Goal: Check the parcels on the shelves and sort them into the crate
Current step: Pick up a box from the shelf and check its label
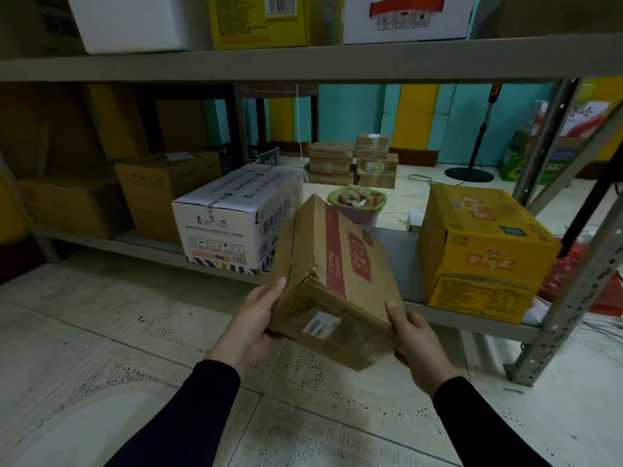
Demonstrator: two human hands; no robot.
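From the head camera: the left hand [251, 323] and right hand [416, 345] each grip one end of a brown cardboard parcel [332, 281], tilted in front of the bottom shelf [397, 254], probably so its white label [320, 325] can be read. No crate shows clearly.

Tilted brown cardboard parcel [332, 281] (red tape stripe, white label) before the lower shelf [404, 244].
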